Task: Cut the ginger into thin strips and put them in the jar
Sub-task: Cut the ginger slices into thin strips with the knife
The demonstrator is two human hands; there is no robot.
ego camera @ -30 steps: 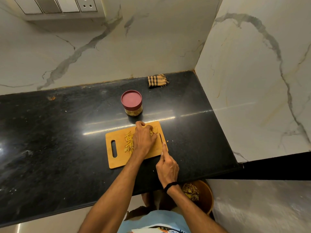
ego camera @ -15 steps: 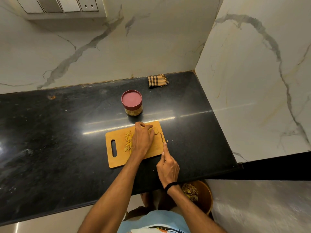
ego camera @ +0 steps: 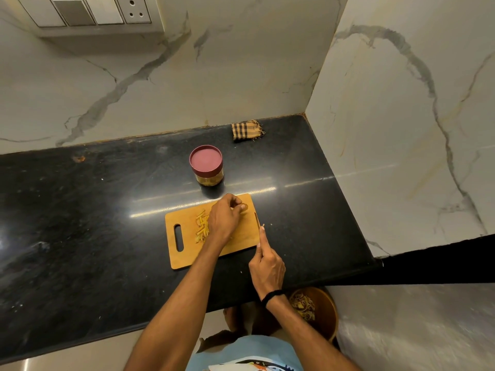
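Ginger shows only in part. A pile of pale cut strips [ego camera: 201, 229] lies on the cutting board [ego camera: 241, 241] at the left side of the left hand [ego camera: 223, 219], which covers some of them. A small uncut piece [ego camera: 246, 208] peeks out under that hand's curled fingertips near the board's far right corner, where the fingers pin it down. How much of the piece there is stays hidden beneath the hand.

The right hand [ego camera: 267, 269] is wrapped round a knife [ego camera: 257, 220]. The handle is buried in the fist and the forefinger lies along the blade's back. The blade itself appears edge-on, a thin line at the board's right edge, apart from the piece. Whether its tip touches the board I cannot tell.

The jar [ego camera: 209, 179] stands on the black counter [ego camera: 80, 223] just beyond the board with its maroon lid [ego camera: 206, 159] on, so the contents are hard to read. A checked cloth [ego camera: 247, 130] lies by the back wall. Below the counter edge, partly behind the right wrist, sits a brown bin [ego camera: 325, 309] holding peelings [ego camera: 302, 306].
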